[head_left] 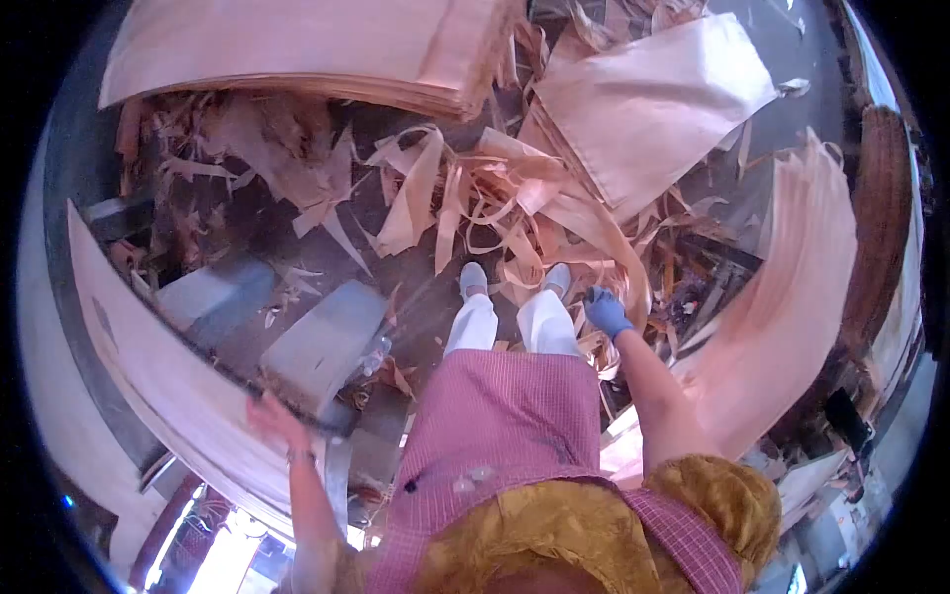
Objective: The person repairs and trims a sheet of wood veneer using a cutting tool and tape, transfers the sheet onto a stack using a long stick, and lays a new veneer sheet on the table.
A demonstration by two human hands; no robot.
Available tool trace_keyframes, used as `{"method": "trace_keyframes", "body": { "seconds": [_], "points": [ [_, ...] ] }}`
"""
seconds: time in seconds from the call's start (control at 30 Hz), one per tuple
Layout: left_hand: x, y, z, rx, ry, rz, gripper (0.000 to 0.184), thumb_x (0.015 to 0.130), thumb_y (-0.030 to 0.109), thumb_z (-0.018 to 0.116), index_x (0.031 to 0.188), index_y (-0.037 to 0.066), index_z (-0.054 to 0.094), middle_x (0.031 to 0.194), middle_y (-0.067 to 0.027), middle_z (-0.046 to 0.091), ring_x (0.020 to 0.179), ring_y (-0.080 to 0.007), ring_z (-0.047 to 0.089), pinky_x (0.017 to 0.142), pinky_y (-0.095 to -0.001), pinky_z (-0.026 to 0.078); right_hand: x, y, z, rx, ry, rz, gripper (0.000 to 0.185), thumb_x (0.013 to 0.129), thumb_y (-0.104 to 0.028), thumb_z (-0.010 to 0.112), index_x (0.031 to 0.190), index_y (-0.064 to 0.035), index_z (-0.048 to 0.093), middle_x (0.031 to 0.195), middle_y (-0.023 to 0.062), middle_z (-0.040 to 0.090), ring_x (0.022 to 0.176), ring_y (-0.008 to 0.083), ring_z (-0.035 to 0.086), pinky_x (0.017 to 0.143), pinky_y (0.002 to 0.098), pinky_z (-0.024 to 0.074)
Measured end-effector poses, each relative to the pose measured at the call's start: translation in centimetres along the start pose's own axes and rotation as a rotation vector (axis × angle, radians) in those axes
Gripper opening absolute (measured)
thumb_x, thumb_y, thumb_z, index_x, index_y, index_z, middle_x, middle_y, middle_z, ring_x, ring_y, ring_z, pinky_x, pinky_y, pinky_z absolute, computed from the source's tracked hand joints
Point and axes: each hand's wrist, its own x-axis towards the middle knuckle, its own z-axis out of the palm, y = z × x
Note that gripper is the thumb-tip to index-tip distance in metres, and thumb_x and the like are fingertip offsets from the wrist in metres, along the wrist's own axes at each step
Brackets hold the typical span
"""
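Observation:
My left hand (277,424) is bare and somewhat blurred, its fingers apart, at the edge of a long pale wood veneer sheet (163,351) on the left. I cannot tell whether it touches the sheet. A blue glove covers my right hand (606,312), which hangs beside my right leg with the fingers curled in. Whatever it holds, if anything, is hidden. Close by that hand, a long curved veneer strip (628,259) bends down from a heap of torn veneer scraps (520,203) in front of my shoes.
A thick stack of veneer sheets (297,45) lies ahead on the left. Another pile of sheets (658,99) lies at an angle ahead on the right. To my right leans a curved veneer stack (782,287). Flat grey boards (327,342) lie left of my feet.

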Motion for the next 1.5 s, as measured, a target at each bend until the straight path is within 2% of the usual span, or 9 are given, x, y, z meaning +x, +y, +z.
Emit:
{"method": "trace_keyframes", "body": {
  "seconds": [0.13, 0.33, 0.57, 0.7, 0.87, 0.97, 1.07, 1.2, 1.5],
  "points": [
    [2.0, -1.9, 0.5, 0.000, 0.063, 0.093, 0.041, 0.096, 0.026, 0.056, 0.118, -0.008, 0.060, 0.114, -0.0228, 0.064, 0.102, -0.0304, 0.063, 0.095, -0.0372, 0.049, 14.0, 7.7, 6.9, -0.356, -0.233, 0.027, 0.038, 0.095, -0.029, 0.038, 0.122, -0.0074, 0.056, 0.127, 0.0297, 0.053, 0.123, 0.0475, 0.045, 0.102, 0.0559, 0.0375],
    [3.2, -7.2, -0.9, 0.020, 0.023, 0.159, 0.055, 0.099, 0.038, 0.045, 0.131, -0.007, 0.049, 0.130, -0.0258, 0.051, 0.119, -0.0351, 0.049, 0.106, -0.0428, 0.034, 24.1, 12.0, 5.8, -0.368, -0.311, 0.253, 0.047, 0.092, -0.037, 0.048, 0.129, -0.0097, 0.057, 0.146, 0.0328, 0.031, 0.141, 0.0461, 0.018, 0.112, 0.0513, 0.0262],
    [2.2, -2.9, -0.9, -0.044, -0.006, 0.064, 0.049, 0.100, 0.031, 0.046, 0.131, -0.007, 0.048, 0.130, -0.0260, 0.051, 0.120, -0.0349, 0.049, 0.106, -0.0414, 0.036, 22.2, 16.5, 10.6, 0.126, -0.072, 0.253, 0.044, 0.091, -0.028, 0.051, 0.123, 0.0022, 0.052, 0.128, 0.0252, 0.050, 0.120, 0.0383, 0.049, 0.102, 0.0429, 0.0399],
    [2.9, -3.5, -0.5, 0.001, -0.048, 0.183, 0.045, 0.099, 0.025, 0.049, 0.127, -0.010, 0.052, 0.126, -0.0269, 0.054, 0.119, -0.0364, 0.051, 0.105, -0.0418, 0.037, 15.6, 15.4, 18.1, -0.066, 0.196, -0.276, 0.033, 0.091, -0.026, 0.051, 0.114, -0.0037, 0.058, 0.120, 0.0244, 0.055, 0.102, 0.0395, 0.059, 0.092, 0.0449, 0.0472],
    [3.2, -4.2, -0.1, 0.129, 0.070, 0.205, 0.040, 0.098, 0.021, 0.052, 0.120, -0.012, 0.055, 0.121, -0.0279, 0.058, 0.111, -0.0353, 0.055, 0.100, -0.0406, 0.041, 9.3, 8.3, 5.8, 0.575, -0.952, 0.113, 0.032, 0.089, -0.023, 0.053, 0.112, -0.0014, 0.055, 0.105, 0.0247, 0.062, 0.091, 0.0403, 0.063, 0.080, 0.0490, 0.0513],
    [3.0, -4.9, 0.3, 0.000, 0.065, 0.133, 0.047, 0.098, 0.029, 0.050, 0.120, -0.012, 0.055, 0.117, -0.0278, 0.059, 0.105, -0.0365, 0.057, 0.095, -0.0431, 0.044, 13.7, 12.0, 10.3, 0.068, -0.268, -0.105, 0.031, 0.090, -0.029, 0.055, 0.106, -0.0032, 0.057, 0.101, 0.0234, 0.062, 0.090, 0.0405, 0.063, 0.080, 0.0494, 0.0512],
    [3.0, -3.5, 0.8, 0.008, 0.088, 0.123, 0.046, 0.098, 0.029, 0.050, 0.120, -0.011, 0.055, 0.117, -0.0275, 0.059, 0.105, -0.0364, 0.057, 0.096, -0.0428, 0.044, 24.0, 16.7, 17.0, 0.083, 0.503, 0.174, 0.044, 0.084, -0.034, 0.064, 0.117, -0.0069, 0.055, 0.109, 0.0207, 0.060, 0.100, 0.0384, 0.059, 0.084, 0.0459, 0.0496],
    [3.4, -1.9, 1.9, 0.036, 0.107, 0.132, 0.046, 0.098, 0.028, 0.050, 0.120, -0.011, 0.054, 0.118, -0.0272, 0.059, 0.105, -0.0363, 0.057, 0.096, -0.0423, 0.044, 31.7, 11.5, 6.1, 0.032, 0.480, 0.347, 0.073, 0.077, -0.035, 0.073, 0.134, -0.0057, 0.038, 0.119, 0.0221, 0.050, 0.114, 0.0364, 0.050, 0.087, 0.0468, 0.0501],
    [3.8, -0.5, 2.3, 0.043, 0.087, 0.078, 0.044, 0.098, 0.027, 0.050, 0.121, -0.011, 0.054, 0.119, -0.0265, 0.058, 0.106, -0.0361, 0.056, 0.096, -0.0413, 0.044, 35.4, 13.1, 5.4, -0.270, 0.336, 0.157, 0.028, 0.078, -0.030, 0.069, 0.098, -0.0114, 0.063, 0.112, 0.0102, 0.054, 0.107, 0.0304, 0.054, 0.077, 0.0444, 0.0541]
  ]
}}
